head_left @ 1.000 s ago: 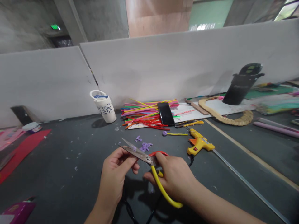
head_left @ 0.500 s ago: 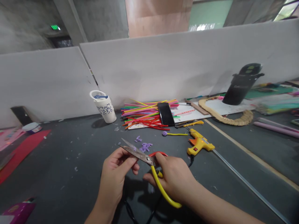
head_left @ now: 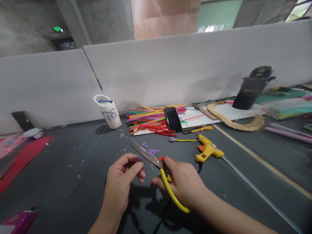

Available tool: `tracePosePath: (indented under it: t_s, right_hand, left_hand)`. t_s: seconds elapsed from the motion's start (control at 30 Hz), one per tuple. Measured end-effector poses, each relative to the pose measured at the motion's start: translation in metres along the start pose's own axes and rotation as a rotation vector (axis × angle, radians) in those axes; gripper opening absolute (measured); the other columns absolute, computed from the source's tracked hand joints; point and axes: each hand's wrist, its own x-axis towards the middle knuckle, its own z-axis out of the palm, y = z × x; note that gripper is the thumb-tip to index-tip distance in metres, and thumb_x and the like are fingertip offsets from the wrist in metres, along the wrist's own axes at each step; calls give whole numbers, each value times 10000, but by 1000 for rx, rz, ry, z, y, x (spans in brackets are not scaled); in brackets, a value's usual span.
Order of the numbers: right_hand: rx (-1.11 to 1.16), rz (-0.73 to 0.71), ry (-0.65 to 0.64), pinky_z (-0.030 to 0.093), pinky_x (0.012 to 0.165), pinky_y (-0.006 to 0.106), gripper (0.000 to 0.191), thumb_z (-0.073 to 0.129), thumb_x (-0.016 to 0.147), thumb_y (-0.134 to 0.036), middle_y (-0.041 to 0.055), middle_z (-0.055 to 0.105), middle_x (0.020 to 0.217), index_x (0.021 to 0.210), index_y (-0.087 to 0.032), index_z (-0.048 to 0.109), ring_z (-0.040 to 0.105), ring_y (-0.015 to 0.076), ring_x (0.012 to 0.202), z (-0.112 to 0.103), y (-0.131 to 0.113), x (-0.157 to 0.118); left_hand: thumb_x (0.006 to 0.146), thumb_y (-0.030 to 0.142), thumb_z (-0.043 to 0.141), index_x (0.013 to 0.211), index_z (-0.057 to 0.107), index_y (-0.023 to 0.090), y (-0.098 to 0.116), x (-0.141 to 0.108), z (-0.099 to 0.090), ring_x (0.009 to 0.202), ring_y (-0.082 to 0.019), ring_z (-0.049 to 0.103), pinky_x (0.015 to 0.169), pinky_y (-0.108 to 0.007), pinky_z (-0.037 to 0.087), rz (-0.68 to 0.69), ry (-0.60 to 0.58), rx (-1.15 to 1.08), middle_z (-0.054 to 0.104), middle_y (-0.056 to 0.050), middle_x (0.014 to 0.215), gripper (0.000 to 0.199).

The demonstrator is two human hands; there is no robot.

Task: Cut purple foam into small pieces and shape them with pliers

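My right hand (head_left: 186, 182) is closed on a pair of scissors (head_left: 156, 162) with one yellow and one red handle. The blades point up and left, nearly together. Just left of them, my left hand (head_left: 124, 174) pinches a small purple piece (head_left: 139, 158) between thumb and forefinger; its tip barely shows. Beyond the blades, several purple bits (head_left: 153, 151) lie in a loose pile on the dark table (head_left: 80, 156), partly covered by the scissors. Farther off lies a yellow stem with a purple ball (head_left: 172, 139) at its left end.
A yellow glue gun (head_left: 209, 149) with a long clear glue stick lies at right. Behind are pipe cleaners (head_left: 146, 118), a phone (head_left: 173, 119), a white cup (head_left: 109, 113), a tan curved strip (head_left: 234, 125) and a black bottle (head_left: 251, 89). Red paper (head_left: 24, 159) lies at left.
The scissors have shifted slightly right, away from my left fingers, and their blades have come closer together. My left hand has stayed almost in place.
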Motion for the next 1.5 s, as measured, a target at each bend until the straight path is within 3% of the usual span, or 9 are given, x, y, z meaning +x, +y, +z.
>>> tracePosePath:
  t_s: [0.2, 0.8, 1.5]
  right_hand:
    - [-21, -62, 35, 276, 514, 275, 482, 533, 715, -660, 27, 648, 691, 862, -201, 538, 633, 245, 665, -2, -1, -2]
    - [53, -32, 12, 350, 588, 293, 516, 557, 698, -654, 42, 639, 786, 924, -192, 509, 611, 255, 743, -4, -2, -3]
    - [-1, -38, 6, 292, 525, 284, 557, 491, 709, -708, 43, 646, 713, 895, -185, 527, 623, 255, 665, -1, -1, -3]
  left_hand:
    - [669, 145, 677, 684, 680, 159, 1, 0, 0, 463, -78, 540, 411, -166, 439, 32, 0, 10, 622, 29, 582, 21]
    - [685, 156, 684, 725, 684, 176, -3, -3, -1, 481, -83, 553, 424, -174, 451, 43, -28, 21, 645, 24, 632, 44]
    - [690, 139, 678, 714, 690, 188, -2, -2, 0, 480, -74, 560, 425, -158, 466, 45, -52, 25, 647, 42, 629, 56]
